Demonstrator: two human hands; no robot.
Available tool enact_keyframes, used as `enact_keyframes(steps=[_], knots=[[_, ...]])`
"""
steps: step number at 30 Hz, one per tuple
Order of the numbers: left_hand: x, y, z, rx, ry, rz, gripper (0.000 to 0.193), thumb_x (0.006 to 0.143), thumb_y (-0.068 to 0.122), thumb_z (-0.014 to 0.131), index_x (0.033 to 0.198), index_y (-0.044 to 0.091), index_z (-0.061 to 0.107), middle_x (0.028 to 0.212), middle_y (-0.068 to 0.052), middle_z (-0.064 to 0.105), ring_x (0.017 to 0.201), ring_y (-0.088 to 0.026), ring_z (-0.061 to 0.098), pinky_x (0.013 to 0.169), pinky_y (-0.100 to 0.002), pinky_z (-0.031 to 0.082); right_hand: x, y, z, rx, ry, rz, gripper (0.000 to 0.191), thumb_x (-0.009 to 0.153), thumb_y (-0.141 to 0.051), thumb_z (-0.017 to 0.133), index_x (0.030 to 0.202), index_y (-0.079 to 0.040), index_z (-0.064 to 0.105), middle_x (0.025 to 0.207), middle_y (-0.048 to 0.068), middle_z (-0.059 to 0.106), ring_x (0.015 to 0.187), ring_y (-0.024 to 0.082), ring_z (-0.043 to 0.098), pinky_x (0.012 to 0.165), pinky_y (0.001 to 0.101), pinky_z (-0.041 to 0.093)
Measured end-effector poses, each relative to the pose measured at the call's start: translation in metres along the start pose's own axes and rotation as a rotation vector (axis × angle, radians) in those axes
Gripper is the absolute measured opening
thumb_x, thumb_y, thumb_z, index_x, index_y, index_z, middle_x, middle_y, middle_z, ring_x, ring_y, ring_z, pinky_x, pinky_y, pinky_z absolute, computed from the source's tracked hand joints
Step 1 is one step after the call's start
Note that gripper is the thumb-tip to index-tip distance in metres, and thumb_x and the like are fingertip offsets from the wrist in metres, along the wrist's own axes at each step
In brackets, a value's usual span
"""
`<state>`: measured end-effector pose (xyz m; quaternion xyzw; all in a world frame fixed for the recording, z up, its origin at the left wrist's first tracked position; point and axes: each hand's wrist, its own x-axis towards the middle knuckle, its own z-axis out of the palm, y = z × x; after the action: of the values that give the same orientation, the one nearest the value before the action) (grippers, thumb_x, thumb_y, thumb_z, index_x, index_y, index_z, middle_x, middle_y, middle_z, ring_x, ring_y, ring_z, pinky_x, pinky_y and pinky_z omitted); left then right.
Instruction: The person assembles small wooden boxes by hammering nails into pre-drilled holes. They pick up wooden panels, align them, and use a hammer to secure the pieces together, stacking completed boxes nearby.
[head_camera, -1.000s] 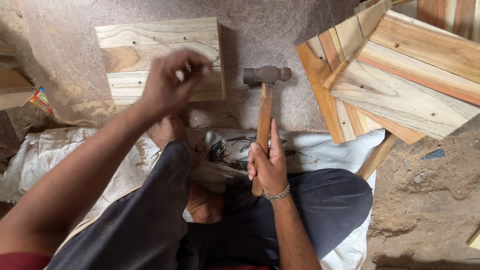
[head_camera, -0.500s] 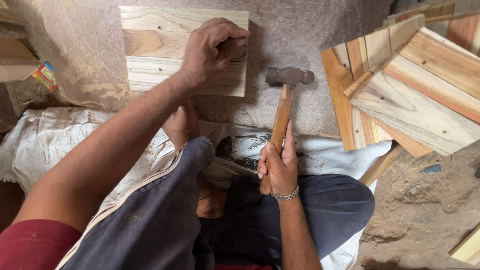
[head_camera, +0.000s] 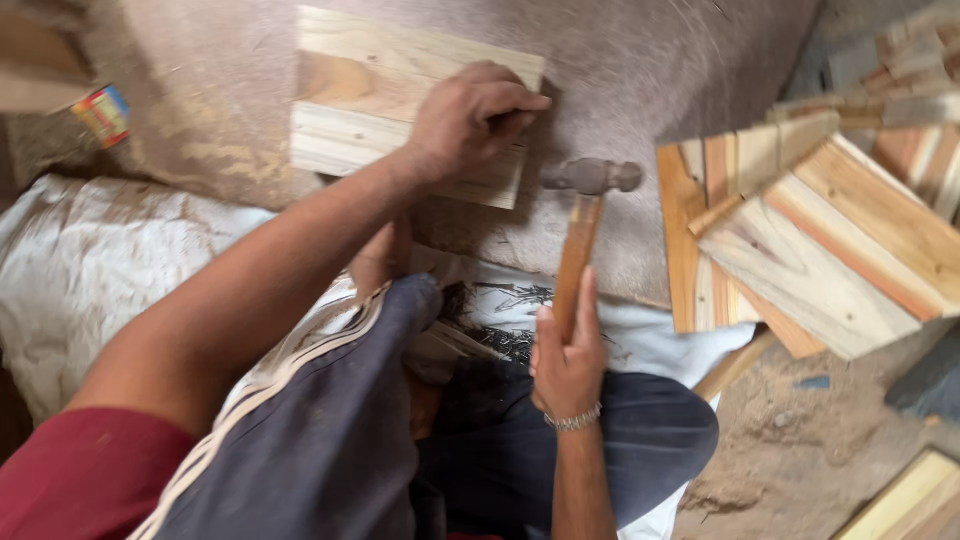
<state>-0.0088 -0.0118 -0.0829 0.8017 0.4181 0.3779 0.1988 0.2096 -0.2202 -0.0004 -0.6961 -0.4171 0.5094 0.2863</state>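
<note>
Our left hand (head_camera: 470, 115) has come down from mid-air onto the wooden board (head_camera: 400, 100), fingers pinched together at its right edge. Nearer us, our right hand (head_camera: 568, 360) stays clamped around the hammer (head_camera: 585, 215) handle, its head just right of the board.

Wooden-handled hammer (head_camera: 578, 260) upright; pale plank panel (head_camera: 380, 100) flat on ground.

Red sleeve (head_camera: 70, 480) — striped dark trousers (head_camera: 330, 450) — silver bracelet (head_camera: 573, 421).

Pale wood board (head_camera: 370, 95), brown hammer handle (head_camera: 575, 265), dark grey head. Navy trousers (head_camera: 330, 440), white stripes. Red sleeve (head_camera: 70, 480). White cloth (head_camera: 90, 260).
</note>
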Motion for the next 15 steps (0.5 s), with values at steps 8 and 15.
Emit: enact_keyframes(steps=[8,15], knots=[[-0.003,-0.01,0.009,-0.177,-0.091,-0.244,0.091,0.093,0.008,0.08,0.16,0.014,0.018,0.101,-0.005,0.075,0.086,-0.017,0.076,0.081,-0.033,0.065,0.01,-0.065,0.006,-0.511,0.17,-0.628,0.065,0.109,-0.015,0.062,0.164,-0.004,0.029,0.129,0.022,0.071,0.083,0.015,0.073,0.06,0.0271,0.059],[-0.001,-0.009,0.006,-0.221,-0.055,-0.245,0.101,0.09,0.005,0.082,0.162,0.017,0.011,0.108,-0.007,0.074,0.088,-0.019,0.077,0.087,-0.037,0.065,0.02,-0.091,-0.005,-0.678,0.029,-0.233,0.065,0.112,-0.014,0.057,0.169,-0.014,0.025,0.118,0.025,0.068,0.074,0.025,0.071,0.054,0.0279,0.059]])
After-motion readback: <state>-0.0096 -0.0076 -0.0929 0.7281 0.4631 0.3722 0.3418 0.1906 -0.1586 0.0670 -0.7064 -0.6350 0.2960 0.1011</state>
